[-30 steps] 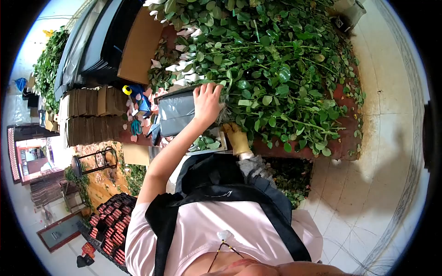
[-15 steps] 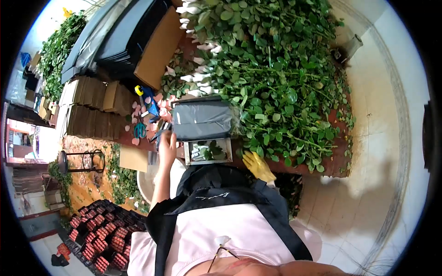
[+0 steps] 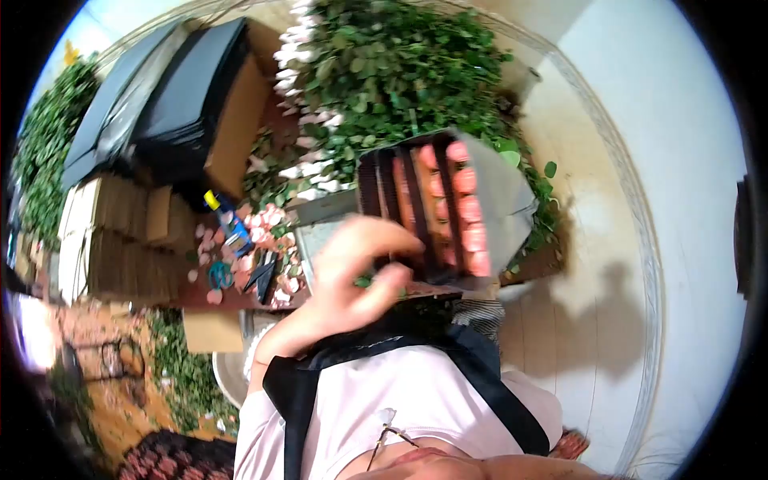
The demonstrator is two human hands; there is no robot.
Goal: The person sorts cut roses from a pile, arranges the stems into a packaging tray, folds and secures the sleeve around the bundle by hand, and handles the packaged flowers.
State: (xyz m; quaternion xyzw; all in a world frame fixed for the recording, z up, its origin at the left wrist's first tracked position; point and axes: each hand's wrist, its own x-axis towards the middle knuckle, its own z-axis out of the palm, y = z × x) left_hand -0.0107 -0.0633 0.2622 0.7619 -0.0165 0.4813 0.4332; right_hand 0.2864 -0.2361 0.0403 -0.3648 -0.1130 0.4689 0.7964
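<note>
A wrapped rose bundle (image 3: pixel 468 204) is raised and tilted above the workbench, its open end facing me. Rows of pink rose heads show between dark corrugated sheets, with grey wrapping around the outside. My left hand (image 3: pixel 352 268), bare and blurred, is at the near left of that open end. Its fingers are bent and the thumb stands apart from them; whether they touch the bundle is unclear. My right hand is hidden behind the bundle; only a striped sleeve (image 3: pixel 480 316) shows below it. A metal-edged tray (image 3: pixel 314 240) lies left of the bundle.
Leafy stems with white-wrapped heads (image 3: pixel 400 64) are heaped at the back. Cardboard pieces (image 3: pixel 112 240) and dark sheets (image 3: pixel 184 96) are stacked left. Teal-handled scissors (image 3: pixel 219 275), a black tool (image 3: pixel 262 276), a blue yellow-capped item (image 3: pixel 230 224) and pink petals (image 3: pixel 268 220) lie between.
The grey-wrapped bundle has been lifted off the bench and turned so its rose heads show. My left hand has moved right towards it. My yellow-gloved right hand has gone out of sight.
</note>
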